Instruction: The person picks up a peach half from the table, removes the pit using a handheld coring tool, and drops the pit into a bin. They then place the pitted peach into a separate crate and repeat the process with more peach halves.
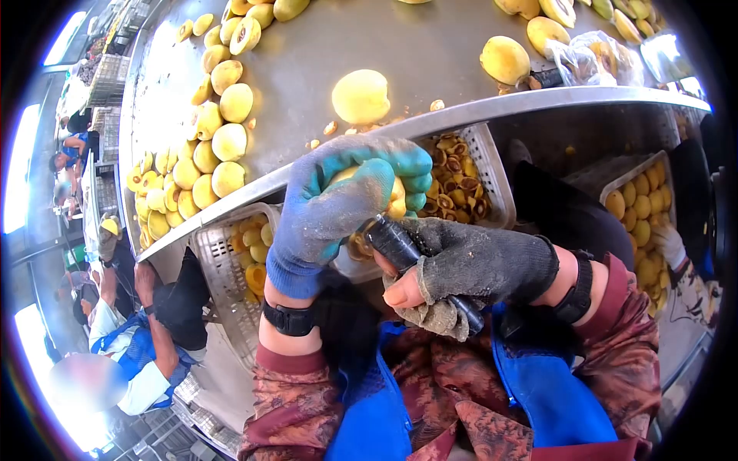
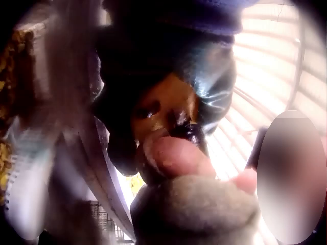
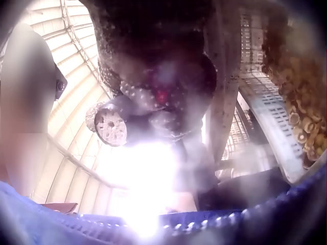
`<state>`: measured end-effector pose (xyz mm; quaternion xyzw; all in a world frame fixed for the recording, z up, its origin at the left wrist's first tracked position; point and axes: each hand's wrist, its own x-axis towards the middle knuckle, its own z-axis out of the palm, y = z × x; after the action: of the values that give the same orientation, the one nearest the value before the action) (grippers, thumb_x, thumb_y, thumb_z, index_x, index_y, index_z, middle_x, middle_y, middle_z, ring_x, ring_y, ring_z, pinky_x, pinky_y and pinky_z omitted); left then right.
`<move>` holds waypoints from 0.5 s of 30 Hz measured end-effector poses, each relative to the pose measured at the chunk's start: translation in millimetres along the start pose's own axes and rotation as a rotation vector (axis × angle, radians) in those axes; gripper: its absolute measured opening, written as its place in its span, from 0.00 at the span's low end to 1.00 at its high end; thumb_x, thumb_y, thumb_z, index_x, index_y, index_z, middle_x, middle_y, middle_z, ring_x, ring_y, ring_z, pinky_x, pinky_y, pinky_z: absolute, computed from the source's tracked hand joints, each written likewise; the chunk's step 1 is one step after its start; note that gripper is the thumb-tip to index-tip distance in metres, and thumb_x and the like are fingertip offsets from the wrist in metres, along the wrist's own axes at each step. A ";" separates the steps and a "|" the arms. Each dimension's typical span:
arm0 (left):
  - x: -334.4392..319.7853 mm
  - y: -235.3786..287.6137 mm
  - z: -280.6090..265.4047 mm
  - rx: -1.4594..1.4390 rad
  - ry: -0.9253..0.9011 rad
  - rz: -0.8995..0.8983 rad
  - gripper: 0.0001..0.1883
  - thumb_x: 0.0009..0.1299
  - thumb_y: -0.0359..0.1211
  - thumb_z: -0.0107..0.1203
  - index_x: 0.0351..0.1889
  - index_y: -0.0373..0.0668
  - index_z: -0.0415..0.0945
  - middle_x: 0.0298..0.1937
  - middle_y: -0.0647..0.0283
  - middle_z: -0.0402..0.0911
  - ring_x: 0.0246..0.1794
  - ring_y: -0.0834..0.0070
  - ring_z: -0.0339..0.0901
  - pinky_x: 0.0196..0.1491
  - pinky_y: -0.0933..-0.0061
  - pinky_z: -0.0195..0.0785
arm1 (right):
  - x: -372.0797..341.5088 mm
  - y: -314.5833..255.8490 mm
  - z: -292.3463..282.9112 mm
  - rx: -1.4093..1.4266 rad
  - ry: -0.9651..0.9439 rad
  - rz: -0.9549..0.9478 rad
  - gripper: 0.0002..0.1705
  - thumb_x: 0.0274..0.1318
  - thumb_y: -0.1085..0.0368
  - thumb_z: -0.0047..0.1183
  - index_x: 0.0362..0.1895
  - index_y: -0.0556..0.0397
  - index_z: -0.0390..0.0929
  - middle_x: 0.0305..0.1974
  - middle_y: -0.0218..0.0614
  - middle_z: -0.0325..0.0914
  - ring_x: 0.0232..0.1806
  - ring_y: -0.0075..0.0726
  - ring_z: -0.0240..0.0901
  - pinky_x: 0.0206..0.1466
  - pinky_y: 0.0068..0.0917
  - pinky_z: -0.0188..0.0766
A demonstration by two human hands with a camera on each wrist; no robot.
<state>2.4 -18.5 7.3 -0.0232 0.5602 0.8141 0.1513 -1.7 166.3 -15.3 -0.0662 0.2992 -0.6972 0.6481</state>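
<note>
My left hand (image 1: 319, 203), in a blue and teal glove, grips a yellow peach (image 1: 396, 198) just in front of the table's near edge. The left wrist view shows dark hollows in the flesh of this peach (image 2: 166, 99). My right hand (image 1: 484, 265), in a grey glove with a bare thumb, holds a tool with a black cylindrical handle (image 1: 396, 244). Its upper end is right at the held peach, and the working tip is hidden there. In the right wrist view the round butt of the handle (image 3: 111, 126) sticks out from the fist. Another peach (image 1: 361, 96) lies on the table beyond my hands.
The metal table (image 1: 300, 77) carries peaches (image 1: 231, 142) along its left side and a plastic bag (image 1: 603, 61) at right. Under its edge stand a crate of scooped-out pieces (image 1: 498, 180) and a crate of peaches (image 1: 211, 250). Other people (image 1: 157, 338) sit on both sides.
</note>
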 end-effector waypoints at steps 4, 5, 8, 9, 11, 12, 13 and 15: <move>-0.2 0.7 3.3 -0.084 -0.009 0.039 0.19 0.68 0.38 0.60 0.48 0.30 0.78 0.44 0.52 0.82 0.42 0.67 0.81 0.47 0.65 0.78 | -5.6 -12.5 8.8 0.030 0.048 -0.003 0.11 0.56 0.64 0.59 0.37 0.53 0.70 0.25 0.27 0.72 0.21 0.20 0.67 0.23 0.17 0.63; -0.3 0.8 8.0 -0.065 0.049 0.056 0.23 0.67 0.43 0.60 0.47 0.30 0.77 0.43 0.51 0.81 0.40 0.65 0.81 0.45 0.65 0.78 | -8.2 -19.0 12.8 0.064 0.049 0.028 0.10 0.57 0.65 0.59 0.37 0.53 0.70 0.25 0.28 0.71 0.20 0.19 0.66 0.21 0.17 0.62; -2.1 1.7 19.9 -0.030 0.164 0.093 0.31 0.67 0.54 0.58 0.47 0.30 0.76 0.41 0.48 0.81 0.37 0.62 0.82 0.40 0.64 0.79 | -12.1 -24.9 18.1 0.192 0.008 0.054 0.09 0.58 0.66 0.58 0.38 0.52 0.70 0.25 0.28 0.71 0.21 0.18 0.67 0.22 0.17 0.63; -2.0 2.3 19.2 -0.032 0.162 0.098 0.31 0.67 0.54 0.56 0.47 0.30 0.76 0.41 0.48 0.81 0.37 0.62 0.81 0.40 0.65 0.79 | -13.3 -27.0 19.4 0.235 -0.014 0.049 0.10 0.58 0.66 0.58 0.39 0.51 0.70 0.25 0.27 0.71 0.22 0.17 0.67 0.23 0.17 0.63; -0.2 2.3 15.2 -0.062 0.131 0.139 0.29 0.69 0.52 0.55 0.49 0.31 0.76 0.43 0.49 0.81 0.39 0.63 0.81 0.42 0.65 0.79 | -14.2 -35.0 22.6 0.037 0.062 0.053 0.11 0.58 0.65 0.58 0.41 0.52 0.70 0.25 0.31 0.72 0.23 0.21 0.70 0.24 0.21 0.65; 1.6 1.3 10.9 -0.089 0.101 0.174 0.26 0.70 0.49 0.55 0.50 0.32 0.76 0.44 0.49 0.80 0.41 0.64 0.81 0.44 0.65 0.78 | -14.1 -38.2 24.4 -0.061 0.100 0.056 0.12 0.58 0.65 0.58 0.41 0.53 0.70 0.25 0.32 0.72 0.23 0.23 0.71 0.25 0.23 0.66; 3.3 -0.3 7.7 -0.115 0.070 0.209 0.24 0.72 0.46 0.55 0.51 0.32 0.76 0.46 0.50 0.80 0.42 0.65 0.80 0.46 0.65 0.77 | -10.7 -36.4 24.7 -0.264 0.193 -0.087 0.12 0.58 0.65 0.58 0.41 0.55 0.69 0.25 0.36 0.73 0.22 0.27 0.72 0.25 0.27 0.67; 5.7 -4.9 7.0 -0.081 0.118 0.268 0.22 0.74 0.44 0.53 0.51 0.33 0.75 0.44 0.52 0.81 0.42 0.66 0.80 0.47 0.67 0.76 | 0.9 -22.5 19.4 -0.609 0.343 -0.330 0.14 0.58 0.64 0.57 0.42 0.57 0.68 0.26 0.44 0.75 0.23 0.39 0.75 0.26 0.35 0.69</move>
<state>-0.8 -9.2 4.3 -0.0021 0.5329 0.8461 0.0069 -12.0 158.6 11.5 -0.1854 0.5818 -0.6723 0.4185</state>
